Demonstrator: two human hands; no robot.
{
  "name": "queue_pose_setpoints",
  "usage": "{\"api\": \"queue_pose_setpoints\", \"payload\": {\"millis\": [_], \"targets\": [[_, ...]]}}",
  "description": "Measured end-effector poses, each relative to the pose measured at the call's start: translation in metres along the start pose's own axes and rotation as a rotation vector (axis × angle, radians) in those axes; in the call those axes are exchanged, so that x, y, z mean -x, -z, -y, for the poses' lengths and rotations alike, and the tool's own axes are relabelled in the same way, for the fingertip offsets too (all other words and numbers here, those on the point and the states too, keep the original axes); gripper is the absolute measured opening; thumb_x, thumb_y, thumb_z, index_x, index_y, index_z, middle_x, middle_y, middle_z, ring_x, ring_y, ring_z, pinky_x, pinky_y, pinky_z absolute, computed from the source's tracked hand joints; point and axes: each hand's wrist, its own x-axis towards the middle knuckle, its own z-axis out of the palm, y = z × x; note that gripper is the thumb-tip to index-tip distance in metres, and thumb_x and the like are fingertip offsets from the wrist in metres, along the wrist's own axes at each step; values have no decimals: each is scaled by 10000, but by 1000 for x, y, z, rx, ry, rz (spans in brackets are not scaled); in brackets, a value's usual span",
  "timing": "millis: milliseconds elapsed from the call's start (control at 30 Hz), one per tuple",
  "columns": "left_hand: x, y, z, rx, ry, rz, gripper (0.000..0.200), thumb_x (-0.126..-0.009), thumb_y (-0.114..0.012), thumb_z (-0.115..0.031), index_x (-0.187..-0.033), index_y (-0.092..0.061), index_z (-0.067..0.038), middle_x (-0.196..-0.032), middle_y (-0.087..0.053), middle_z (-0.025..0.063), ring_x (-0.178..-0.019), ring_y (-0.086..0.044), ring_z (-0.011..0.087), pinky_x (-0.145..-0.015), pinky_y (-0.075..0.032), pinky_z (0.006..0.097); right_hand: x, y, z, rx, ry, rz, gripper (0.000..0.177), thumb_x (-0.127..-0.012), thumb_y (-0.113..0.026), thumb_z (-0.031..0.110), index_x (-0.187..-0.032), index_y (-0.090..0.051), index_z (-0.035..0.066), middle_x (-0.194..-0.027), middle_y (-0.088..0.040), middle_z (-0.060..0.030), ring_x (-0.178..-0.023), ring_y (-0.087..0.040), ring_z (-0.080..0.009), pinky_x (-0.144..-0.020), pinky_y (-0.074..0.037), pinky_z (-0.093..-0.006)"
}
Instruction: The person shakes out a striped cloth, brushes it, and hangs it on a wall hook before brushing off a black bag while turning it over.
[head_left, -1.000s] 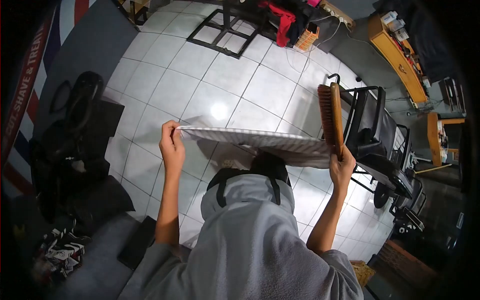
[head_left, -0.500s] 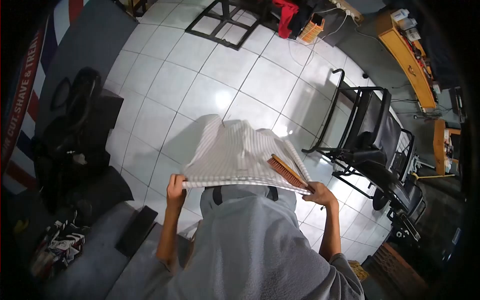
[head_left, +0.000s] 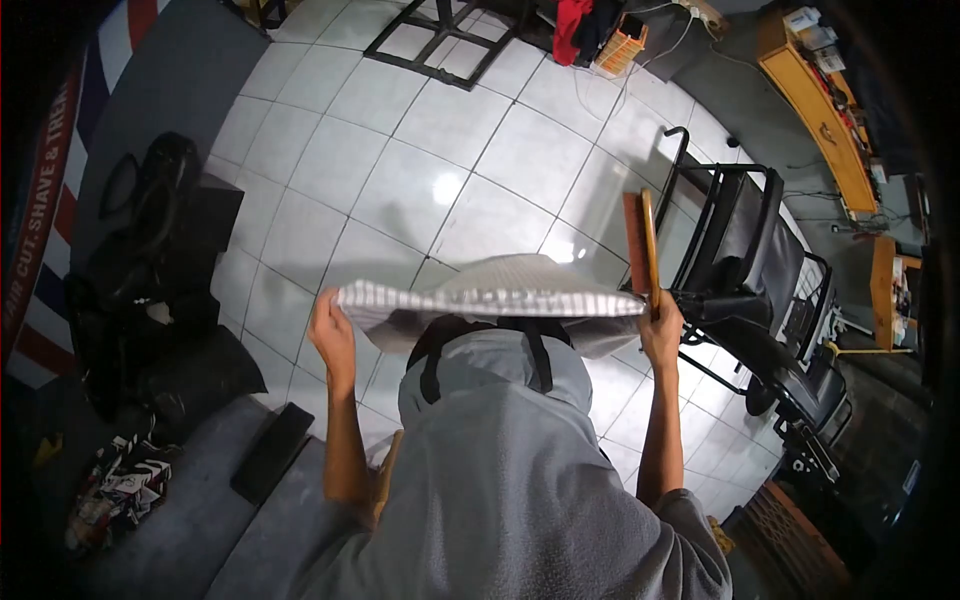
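Observation:
A striped white-and-grey cloth [head_left: 500,302] stretches between my two hands in front of my waist, its lower part hanging over the floor. My left hand [head_left: 330,328] is closed on the cloth's left corner. On the other side, my right hand [head_left: 662,332] grips the right corner together with the handle of a brush [head_left: 642,240]. The brush has a wooden back and reddish-brown bristles. It points away from me, nearly upright in the view, with the bristles facing left.
White floor tiles [head_left: 440,190] lie ahead. To the right stands a black barber chair [head_left: 735,260]; a black metal frame [head_left: 440,45] is at the far end. Wooden drawers [head_left: 825,125] line the right wall. A black chair [head_left: 160,300] and a striped banner [head_left: 50,200] are on the left.
Both hands have risen away from my body and spread slightly, lifting the cloth's edge. The brush has swung from leaning left over the cloth to pointing forward, clear of it.

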Motion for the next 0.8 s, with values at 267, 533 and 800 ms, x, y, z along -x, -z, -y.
{"api": "queue_pose_setpoints", "payload": {"millis": [267,533,800], "targets": [[-107,17,-32,92,-123,-34,42,-821,-583,23,-831,-581,-18,-780,-653,110,-677,-622,253,-639,-469,350,-60,22,58,40,92,-213,149,-699,-558,-4,-831,-492,-23,-700,-460,-192,-611,-463,-340,-584,-400,-355],[-104,23,-13,121,-175,4,183,-840,-524,10,-998,-614,-8,-914,-623,85,-821,-584,174,-725,-460,283,-43,26,70,74,104,-239,152,-699,-550,1,-835,-486,-19,-690,-472,-204,-593,-449,-313,-583,-404,-344],[-5,20,16,395,49,515,157,-867,-502,-4,-989,-599,15,-859,-603,77,-719,-521,117,-631,-416,258,17,20,4,55,-60,27,70,-754,-544,-44,-806,-503,-21,-625,-406,-179,-545,-373,-256,-525,-357,-327]]}}
